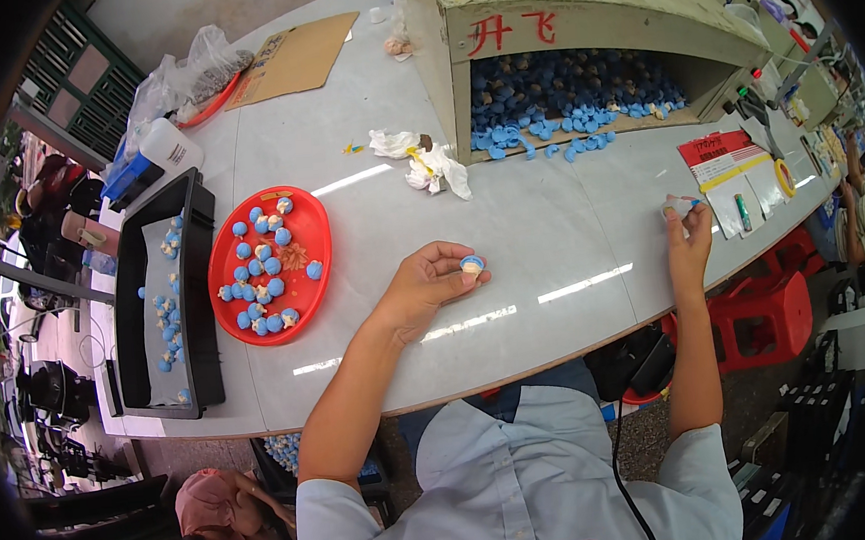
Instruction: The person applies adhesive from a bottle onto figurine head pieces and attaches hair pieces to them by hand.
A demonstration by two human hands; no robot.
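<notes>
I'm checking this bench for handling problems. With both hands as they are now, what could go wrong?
1. The left hand pinches the small blue-and-white piece only at the fingertips, above bare table; it might slip and roll.
2. The right hand holds a small item near the table edge, where a drop could go to the floor.
3. Loose blue pieces spill from the wooden box and may get knocked.

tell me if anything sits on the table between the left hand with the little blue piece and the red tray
Nothing visible does. The left hand pinches a small blue and white piece above the table, and only bare tabletop lies between it and the red tray to its left. The crumpled white cloth lies farther back.
</notes>
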